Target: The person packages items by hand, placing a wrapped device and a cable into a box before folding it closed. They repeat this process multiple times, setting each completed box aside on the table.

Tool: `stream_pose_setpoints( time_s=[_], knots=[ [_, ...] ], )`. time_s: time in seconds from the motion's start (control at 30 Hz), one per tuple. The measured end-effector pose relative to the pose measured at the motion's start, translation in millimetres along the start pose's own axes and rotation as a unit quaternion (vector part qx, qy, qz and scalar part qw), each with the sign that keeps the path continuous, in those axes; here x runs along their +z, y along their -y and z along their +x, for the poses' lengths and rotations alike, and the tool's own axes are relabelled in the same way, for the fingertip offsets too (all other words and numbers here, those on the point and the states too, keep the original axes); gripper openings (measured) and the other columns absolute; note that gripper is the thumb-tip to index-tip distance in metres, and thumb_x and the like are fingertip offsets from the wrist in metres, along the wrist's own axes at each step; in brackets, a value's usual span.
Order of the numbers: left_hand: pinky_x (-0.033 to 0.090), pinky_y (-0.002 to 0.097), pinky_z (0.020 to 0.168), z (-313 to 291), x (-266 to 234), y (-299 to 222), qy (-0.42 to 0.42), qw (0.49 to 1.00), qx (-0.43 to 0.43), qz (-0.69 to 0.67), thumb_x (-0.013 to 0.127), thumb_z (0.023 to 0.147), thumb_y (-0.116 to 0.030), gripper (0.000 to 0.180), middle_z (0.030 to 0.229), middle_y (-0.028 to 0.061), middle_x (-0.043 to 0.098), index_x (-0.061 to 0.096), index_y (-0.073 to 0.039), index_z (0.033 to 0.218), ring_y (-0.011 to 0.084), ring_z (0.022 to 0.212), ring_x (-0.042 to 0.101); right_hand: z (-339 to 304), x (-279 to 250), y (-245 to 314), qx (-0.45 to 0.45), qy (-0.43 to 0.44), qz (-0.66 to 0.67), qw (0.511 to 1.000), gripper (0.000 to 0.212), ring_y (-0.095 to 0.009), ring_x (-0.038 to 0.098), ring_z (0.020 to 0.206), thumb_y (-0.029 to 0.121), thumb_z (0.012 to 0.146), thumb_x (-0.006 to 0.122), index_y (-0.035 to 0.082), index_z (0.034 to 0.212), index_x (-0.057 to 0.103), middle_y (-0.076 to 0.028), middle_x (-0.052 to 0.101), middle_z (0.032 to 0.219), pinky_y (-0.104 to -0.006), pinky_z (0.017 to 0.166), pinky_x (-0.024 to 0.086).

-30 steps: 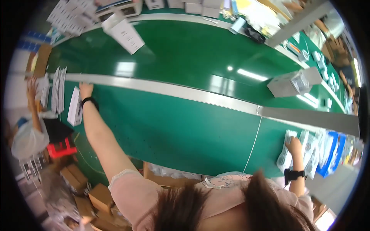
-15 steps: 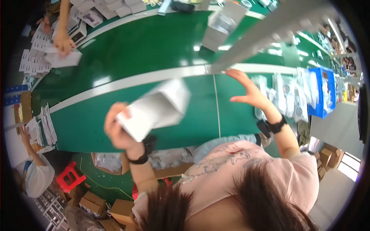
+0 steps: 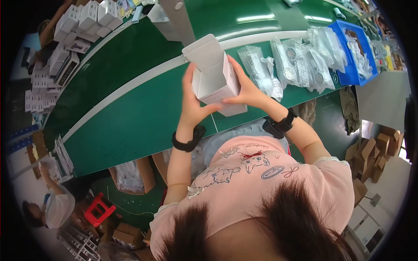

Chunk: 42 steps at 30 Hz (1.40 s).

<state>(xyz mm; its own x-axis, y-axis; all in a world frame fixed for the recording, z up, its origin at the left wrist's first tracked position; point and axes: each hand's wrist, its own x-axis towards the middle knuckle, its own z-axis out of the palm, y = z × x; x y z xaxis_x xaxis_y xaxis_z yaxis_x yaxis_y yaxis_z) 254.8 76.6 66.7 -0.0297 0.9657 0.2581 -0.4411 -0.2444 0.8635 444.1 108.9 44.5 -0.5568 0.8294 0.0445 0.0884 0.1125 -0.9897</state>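
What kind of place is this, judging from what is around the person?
Probably a packing line in a factory or workshop. A long green conveyor runs past the person, clear bagged parts lie on it beside a blue bin, and both hands hold a white carton, with more white boxes stacked farther along.

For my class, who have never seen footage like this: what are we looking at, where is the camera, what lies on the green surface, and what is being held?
No machine here: a person works with bare hands. The one picture comes from a fisheye camera on the person's head, looking down, so straight edges bend. The left hand and right hand hold a white carton, its top flap open, above a green table. On the table lie clear plastic bags with parts, a blue bin, and stacked white boxes far left.
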Motion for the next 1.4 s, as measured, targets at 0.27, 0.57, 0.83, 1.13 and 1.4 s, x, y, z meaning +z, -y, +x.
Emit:
stream_pose_setpoints(
  time_s=[0.27, 0.57, 0.83, 1.13, 1.4],
  knots=[
    [0.029, 0.037, 0.098, 2, 8, 44, -0.016, 0.949, 0.042, 0.312, 0.07, 0.064, -0.006, 0.076, 0.128, 0.0175, 0.03, 0.027, -0.003, 0.126, 0.0298, 0.12, 0.032, 26, -69, -64, 0.27, -0.155, -0.522, 0.794, 0.065, -0.03, 0.045, 0.107, 0.044, 0.069, 0.063, 0.007, 0.12, 0.044, -0.016, 0.051, 0.108, -0.039, 0.085, 0.04],
    [0.034, 0.0347, 0.092, -5, 15, 73, 0.022, 0.922, 0.006, 0.386, 0.075, 0.061, -0.009, 0.072, 0.123, 0.0163, 0.035, 0.031, -0.007, 0.118, 0.0267, 0.112, 0.04, 28, -61, -103, 0.077, -0.037, -0.647, 0.758, 0.047, -0.028, 0.047, 0.1, 0.032, 0.061, 0.067, 0.009, 0.1, 0.054, -0.009, 0.055, 0.092, -0.0426, 0.081, 0.037],
    [0.039, 0.0342, 0.086, -3, 26, 74, -0.079, 0.915, 0.028, 0.396, 0.078, 0.06, -0.012, 0.07, 0.116, 0.0172, 0.04, 0.031, -0.008, 0.11, 0.0255, 0.106, 0.044, -17, -65, -63, -0.199, -0.211, -0.448, 0.846, 0.044, -0.027, 0.047, 0.097, 0.017, 0.063, 0.064, 0.004, 0.103, 0.052, -0.011, 0.052, 0.098, -0.0414, 0.084, 0.037],
    [0.038, 0.0386, 0.088, 2, 44, 92, -0.068, 0.918, 0.122, 0.371, 0.078, 0.06, -0.01, 0.07, 0.124, 0.0229, 0.037, 0.022, -0.009, 0.103, 0.034, 0.108, 0.045, 3, -80, 38, -0.177, -0.502, 0.371, 0.761, 0.031, -0.019, 0.051, 0.092, 0.008, 0.082, 0.05, 0.003, 0.112, 0.043, -0.008, 0.05, 0.104, -0.0269, 0.083, 0.04],
    [0.034, 0.0369, 0.092, -20, 57, 107, -0.15, 0.913, 0.025, 0.378, 0.078, 0.06, -0.008, 0.071, 0.129, 0.022, 0.027, 0.02, -0.008, 0.102, 0.0313, 0.114, 0.038, 21, -25, 26, -0.291, -0.539, -0.118, 0.781, 0.033, -0.02, 0.046, 0.092, 0.007, 0.076, 0.058, 0.003, 0.105, 0.043, -0.012, 0.045, 0.103, -0.0288, 0.08, 0.038]
  ],
)
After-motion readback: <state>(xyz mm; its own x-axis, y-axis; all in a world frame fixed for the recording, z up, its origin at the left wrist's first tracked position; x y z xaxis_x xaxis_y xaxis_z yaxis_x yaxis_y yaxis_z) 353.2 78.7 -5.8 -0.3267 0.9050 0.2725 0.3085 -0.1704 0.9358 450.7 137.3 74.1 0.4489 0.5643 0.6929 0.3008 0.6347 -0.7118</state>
